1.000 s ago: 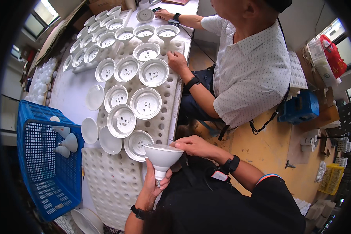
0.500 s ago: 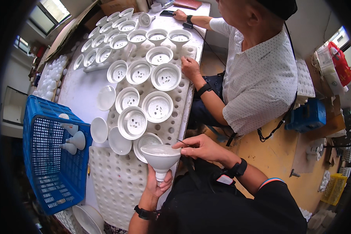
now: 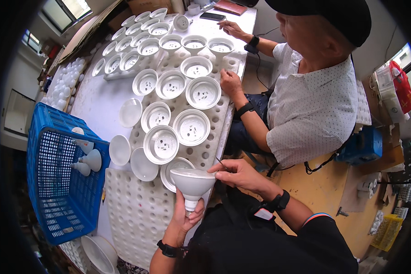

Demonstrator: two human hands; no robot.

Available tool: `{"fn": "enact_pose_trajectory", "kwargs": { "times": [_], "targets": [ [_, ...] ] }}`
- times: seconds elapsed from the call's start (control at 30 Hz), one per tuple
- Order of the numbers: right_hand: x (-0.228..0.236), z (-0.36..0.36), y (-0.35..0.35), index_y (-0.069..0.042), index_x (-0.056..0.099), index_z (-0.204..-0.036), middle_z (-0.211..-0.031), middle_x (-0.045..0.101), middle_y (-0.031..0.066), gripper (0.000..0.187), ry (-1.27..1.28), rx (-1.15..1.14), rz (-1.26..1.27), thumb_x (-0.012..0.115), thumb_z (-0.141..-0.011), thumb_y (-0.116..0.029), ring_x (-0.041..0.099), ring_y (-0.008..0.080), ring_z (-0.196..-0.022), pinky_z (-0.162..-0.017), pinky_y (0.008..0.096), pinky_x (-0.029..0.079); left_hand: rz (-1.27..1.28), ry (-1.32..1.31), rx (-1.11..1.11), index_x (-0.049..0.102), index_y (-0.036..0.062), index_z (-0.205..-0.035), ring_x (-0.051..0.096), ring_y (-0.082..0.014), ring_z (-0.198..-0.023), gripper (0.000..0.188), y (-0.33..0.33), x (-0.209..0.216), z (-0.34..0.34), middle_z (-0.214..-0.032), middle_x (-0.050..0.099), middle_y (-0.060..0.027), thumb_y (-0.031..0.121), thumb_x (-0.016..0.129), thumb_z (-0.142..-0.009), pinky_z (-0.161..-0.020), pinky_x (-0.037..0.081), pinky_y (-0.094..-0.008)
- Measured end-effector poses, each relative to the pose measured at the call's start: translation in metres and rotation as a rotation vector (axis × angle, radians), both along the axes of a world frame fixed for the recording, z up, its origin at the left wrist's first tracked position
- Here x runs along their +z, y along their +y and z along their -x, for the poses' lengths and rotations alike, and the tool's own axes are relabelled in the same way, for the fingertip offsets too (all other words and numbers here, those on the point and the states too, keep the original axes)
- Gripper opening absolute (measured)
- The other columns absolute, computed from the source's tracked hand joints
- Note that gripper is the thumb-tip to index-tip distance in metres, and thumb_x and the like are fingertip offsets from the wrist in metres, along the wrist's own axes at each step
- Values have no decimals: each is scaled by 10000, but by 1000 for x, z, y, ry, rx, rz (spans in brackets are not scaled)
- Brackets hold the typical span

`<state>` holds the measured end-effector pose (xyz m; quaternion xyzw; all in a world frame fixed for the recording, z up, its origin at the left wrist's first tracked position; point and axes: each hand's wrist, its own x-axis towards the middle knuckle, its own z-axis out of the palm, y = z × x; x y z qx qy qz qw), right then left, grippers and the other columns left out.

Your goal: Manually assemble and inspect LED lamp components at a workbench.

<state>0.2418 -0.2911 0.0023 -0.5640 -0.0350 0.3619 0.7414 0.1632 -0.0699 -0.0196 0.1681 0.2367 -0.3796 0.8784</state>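
currently, left hand [image 3: 187,217] holds white bulb [image 3: 192,185] (neck downward); right hand [image 3: 236,174] pinches thin dark item [image 3: 220,162].

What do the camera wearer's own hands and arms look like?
The left hand and right hand are ungloved, with a black left wristband and black right wristband. The black right sleeve has blue-and-orange trim.

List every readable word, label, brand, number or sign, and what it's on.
No text reads clearly.
Glossy red bag, far right: pale marks, too blurred to read.
Brown cardboard box, top edge: any print too small to read.
White, red-edged label at the wearer's waist: any text too small to read.
White cone-shaped lamp in the left hand: no lettering visible.
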Motion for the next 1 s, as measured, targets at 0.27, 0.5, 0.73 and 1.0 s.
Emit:
{"fn": "enact_pose_trajectory", "kwargs": {
  "times": [0.27, 0.5, 0.73, 1.0],
  "targets": [
    [-28, -5, 4, -44, 553, -1142, -750, 507, -38, 304, 58, -166, 93, 512, -900, -222, 396, 6, -529, -454, 158, 317, -380, -282, 94, 439, 23, -1044, 395, -54, -464, 492, -13, 26, -50, -671, 452, -22, 494, 406, -907, -398, 367, -189],
    [-47, -14, -7, -39, 598, -1087, -727, 536, -28, 263, 101, -137, 150, 518, -887, -189, 428, 20, -558, -503, 173, 349, -804, -616, 239, 387, 59, -1065, 481, -89, -567, 360, -33, 32, -148, -798, 481, -33, 322, 557, -886, -475, 439, -232],
    [-69, -30, -14, -19, 575, -1092, -712, 523, -24, 255, 101, -105, 214, 509, -893, -164, 448, 24, -538, -471, 177, 364, -896, -558, 427, 310, 49, -1171, 485, -97, -601, 438, -54, -25, -212, -819, 479, -40, 220, 581, -872, -519, 457, -251],
    [-83, -33, -21, -43, 621, -1047, -710, 554, -27, 245, 89, -119, 259, 529, -878, -195, 485, 39, -620, -537, 195, 390, -1064, -534, 484, 221, 27, -1284, 501, -97, -613, 567, -65, -52, -230, -888, 500, -65, 182, 571, -866, -532, 461, -251]
  ]
}}
